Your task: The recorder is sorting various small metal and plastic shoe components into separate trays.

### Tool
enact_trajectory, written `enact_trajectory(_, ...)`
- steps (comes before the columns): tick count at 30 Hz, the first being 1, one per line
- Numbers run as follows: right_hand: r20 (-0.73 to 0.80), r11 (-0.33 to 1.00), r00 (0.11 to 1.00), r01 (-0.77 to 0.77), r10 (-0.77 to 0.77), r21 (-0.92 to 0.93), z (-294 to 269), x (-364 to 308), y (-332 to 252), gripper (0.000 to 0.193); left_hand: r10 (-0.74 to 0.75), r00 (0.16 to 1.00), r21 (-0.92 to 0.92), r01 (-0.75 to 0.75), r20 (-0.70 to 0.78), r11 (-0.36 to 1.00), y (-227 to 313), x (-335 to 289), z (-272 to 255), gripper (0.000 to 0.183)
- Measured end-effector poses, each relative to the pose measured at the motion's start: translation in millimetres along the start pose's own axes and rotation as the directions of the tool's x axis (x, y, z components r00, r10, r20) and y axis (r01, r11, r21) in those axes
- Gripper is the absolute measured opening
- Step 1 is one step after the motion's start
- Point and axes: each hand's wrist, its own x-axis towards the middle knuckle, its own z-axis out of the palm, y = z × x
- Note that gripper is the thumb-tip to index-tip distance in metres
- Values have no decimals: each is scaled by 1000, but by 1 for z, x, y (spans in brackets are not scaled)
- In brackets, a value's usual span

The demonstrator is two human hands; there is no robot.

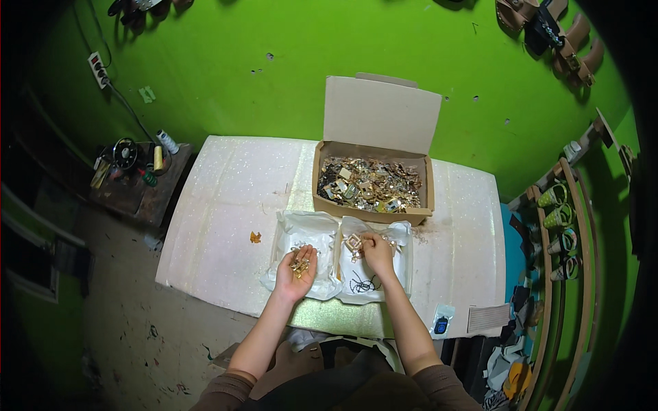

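My left hand (295,274) is turned palm up over the left paper-lined box (282,233), cupping a small heap of gold metal ornaments (299,266). Over the right paper-lined box (404,274), my right hand (378,252) has its fingers closed, pointing down and to the left. Beside those fingertips is a square gold ornament (353,242), with more small gold pieces just below it. Whatever the right fingers pinch is too small to make out. A dark beaded strand (363,284) lies on the white paper in that same box.
Behind the lined boxes, an open cardboard box (373,216) holds a mass of gold, silver and black ornaments. An orange-brown scrap (255,237) lies on the glittery white table (212,205). Near its right front are a small plastic packet (443,320) and a grey ribbed piece (489,317).
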Motion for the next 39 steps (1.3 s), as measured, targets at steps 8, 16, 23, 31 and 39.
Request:
enact_trajectory(8, 468, 919, 805, 392, -365, 43, 1, -32, -87, 32, -281, 956, 121, 269, 88, 955, -11, -8, 10, 24)
enact_trajectory(16, 640, 848, 655, 530, -401, -11, 19, -23, -102, 24, -363, 932, 309, 346, -4, 886, -2, -10, 11, 23)
enact_trajectory(23, 497, 941, 839, 318, -222, -116, 31, -27, -126, 28, -347, 935, 292, 352, -72, 889, 19, -11, 16, 25)
enact_trajectory(31, 618, 955, 781, 110, 88, -275, 49, -21, -127, 43, -441, 895, 354, 435, -71, 828, 38, -8, 17, 28)
enact_trajectory(39, 519, 950, 854, 185, -28, -252, 62, -39, -136, 29, -490, 867, 368, 487, -92, 792, 59, -11, 11, 30)
